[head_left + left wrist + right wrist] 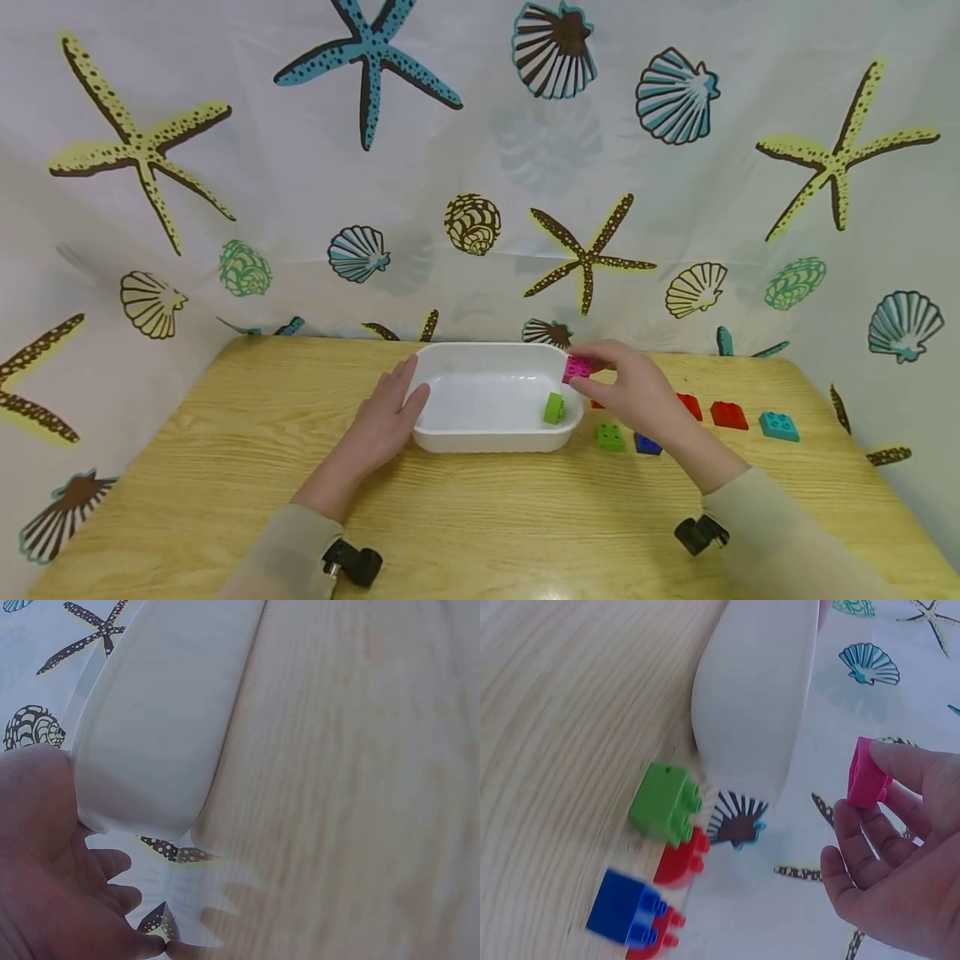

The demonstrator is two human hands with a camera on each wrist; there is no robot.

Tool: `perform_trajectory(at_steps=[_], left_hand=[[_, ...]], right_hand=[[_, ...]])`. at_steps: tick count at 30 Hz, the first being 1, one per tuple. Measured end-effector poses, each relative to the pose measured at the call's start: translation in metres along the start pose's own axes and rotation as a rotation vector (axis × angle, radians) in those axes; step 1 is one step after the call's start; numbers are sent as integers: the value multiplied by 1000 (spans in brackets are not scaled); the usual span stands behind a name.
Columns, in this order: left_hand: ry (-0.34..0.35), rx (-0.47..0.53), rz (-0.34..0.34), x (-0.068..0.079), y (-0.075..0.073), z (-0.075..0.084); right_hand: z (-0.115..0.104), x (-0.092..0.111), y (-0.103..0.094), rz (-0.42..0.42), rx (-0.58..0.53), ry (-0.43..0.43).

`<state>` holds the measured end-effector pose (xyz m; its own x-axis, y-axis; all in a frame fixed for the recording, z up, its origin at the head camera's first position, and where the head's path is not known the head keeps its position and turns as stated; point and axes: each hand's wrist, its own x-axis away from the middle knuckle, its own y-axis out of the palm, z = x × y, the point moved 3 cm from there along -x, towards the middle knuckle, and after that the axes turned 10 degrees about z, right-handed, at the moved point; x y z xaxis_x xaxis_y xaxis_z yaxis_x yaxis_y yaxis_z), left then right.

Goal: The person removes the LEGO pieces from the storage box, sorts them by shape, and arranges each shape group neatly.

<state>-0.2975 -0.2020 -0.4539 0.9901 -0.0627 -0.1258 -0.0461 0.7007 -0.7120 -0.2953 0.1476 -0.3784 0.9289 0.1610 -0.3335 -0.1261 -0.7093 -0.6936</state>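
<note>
A pink toy brick is pinched between the thumb and fingers of my right hand, over the right end of a white oval tub. In the right wrist view the pink brick is held above the table. My left hand rests against the tub's left end, thumb at the rim, fingers straight along its outside. A green brick lies tilted inside the tub, near its right end.
Right of the tub, on the wooden table, stand a green brick, a blue brick, several red bricks and a light blue brick. A shell-patterned curtain hangs behind the table.
</note>
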Motion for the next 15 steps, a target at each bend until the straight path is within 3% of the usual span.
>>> perform_trajectory(at_steps=[15], left_hand=[[-7, 3, -13, -1, -1, 2]], right_hand=[[58, 46, -80, 38, 105, 42]])
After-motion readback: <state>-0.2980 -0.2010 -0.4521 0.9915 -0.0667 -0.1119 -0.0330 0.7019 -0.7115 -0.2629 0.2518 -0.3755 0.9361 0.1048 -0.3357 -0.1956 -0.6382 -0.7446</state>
